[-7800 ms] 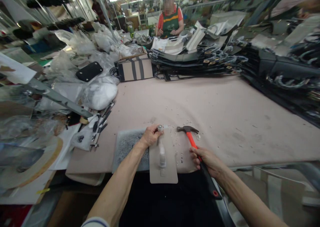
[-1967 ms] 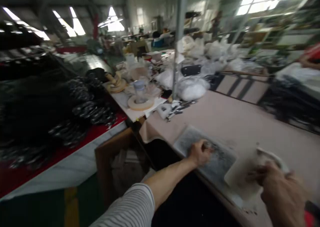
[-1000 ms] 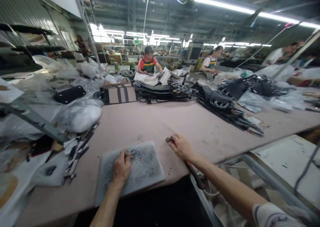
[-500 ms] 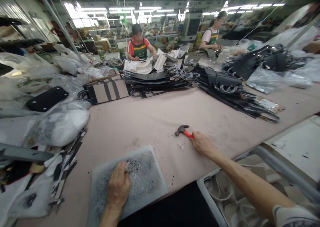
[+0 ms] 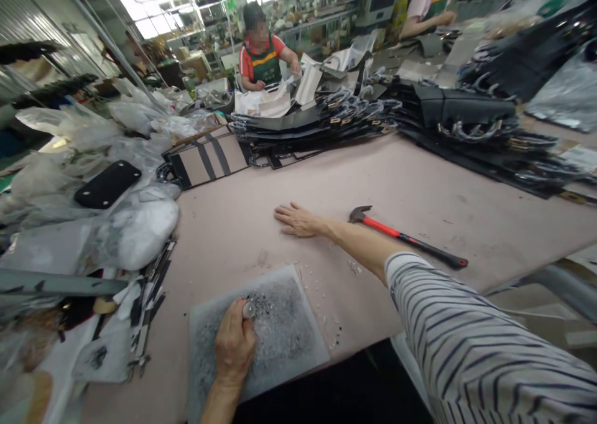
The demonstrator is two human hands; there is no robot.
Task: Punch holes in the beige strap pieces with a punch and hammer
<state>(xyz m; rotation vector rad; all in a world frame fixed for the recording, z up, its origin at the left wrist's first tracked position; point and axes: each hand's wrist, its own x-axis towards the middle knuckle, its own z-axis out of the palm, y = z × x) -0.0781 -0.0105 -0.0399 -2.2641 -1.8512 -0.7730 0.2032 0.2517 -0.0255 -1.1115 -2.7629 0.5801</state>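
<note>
My left hand (image 5: 236, 343) is closed around a short metal punch (image 5: 249, 310), whose round top shows above the fingers. It rests over a worn translucent cutting board (image 5: 298, 324) covered in dark marks. Farther forward, my right hand (image 5: 297, 219) lies on the table (image 5: 233, 225) with its fingers spread and nothing in them. A claw hammer (image 5: 405, 237) with a red and black handle lies to the right of my right forearm, not touched by the hand.
Piles of black bag pieces with handles (image 5: 466, 113) line the table's far side. One beige panel with dark straps (image 5: 205, 160) leans there. Plastic-wrapped items (image 5: 125, 225) and strips crowd the left. Small white scraps lie by the board. A co-worker (image 5: 263, 57) works across the table.
My right hand has let go of the hammer, which now lies on the table, and has reached forward and left. The left hand keeps its hold. The view has shifted.
</note>
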